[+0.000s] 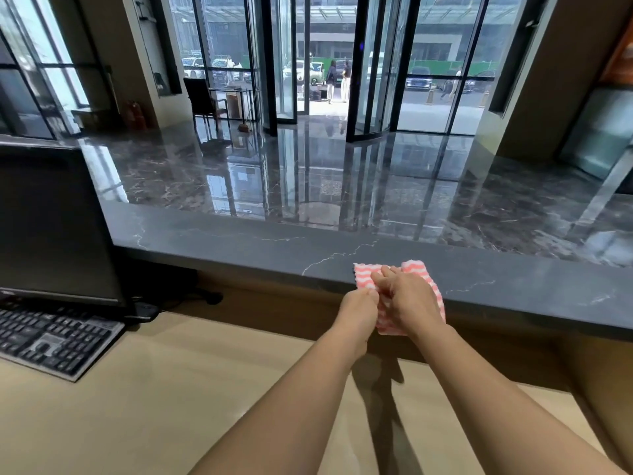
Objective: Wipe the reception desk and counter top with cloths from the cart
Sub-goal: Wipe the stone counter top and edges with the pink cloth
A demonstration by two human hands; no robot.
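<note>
**Cloth held at front edge of upper desk, both hands on it**

Far left: black monitor and black keyboard stand on the pale beige lower desk. Above and beyond it, the dark grey veined stone desk top runs left to right across my view.

My left hand pinches the near-left edge of the pink-and-white striped cloth. My right hand lies over its middle, fingers curled into the fabric. The two hands touch.

The cloth's long axis runs from far-left to near-right, and its near end hangs over the stone edge. In my judgement the right hand is better placed to make the stroke.

No container is in view.
</note>
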